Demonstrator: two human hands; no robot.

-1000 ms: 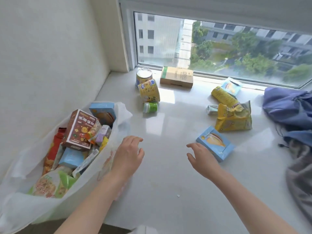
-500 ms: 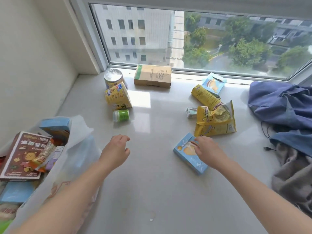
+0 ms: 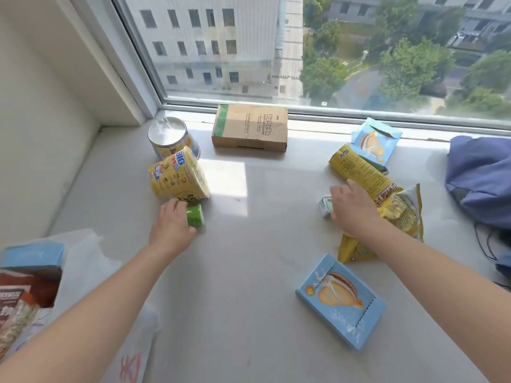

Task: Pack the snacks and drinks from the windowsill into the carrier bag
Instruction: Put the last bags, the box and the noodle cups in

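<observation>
Sunlit pale stone windowsill (image 3: 249, 272) carries the snacks. Half a second ago I touched the flat blue box (image 3: 341, 301); now my right hand (image 3: 349, 210) spreads open over the small silver-green packet (image 3: 325, 206), while my left hand (image 3: 171, 226) closes around the small green bottle (image 3: 195, 215). Behind both wrists, the white carrier bag (image 3: 88, 266) waits, so two items go next.

Both arms outstretched — hands (image 3: 172, 227) (image 3: 351, 210) curled, palms down

- The windowsill (image 3: 249, 272) looks smooth and faintly glossy, like stone.
- The box (image 3: 250, 130) is matt brown cardboard.
- The tub's lid (image 3: 166, 131) is shiny foil.
- The crisp bag (image 3: 398, 217) is glossy plastic.
</observation>
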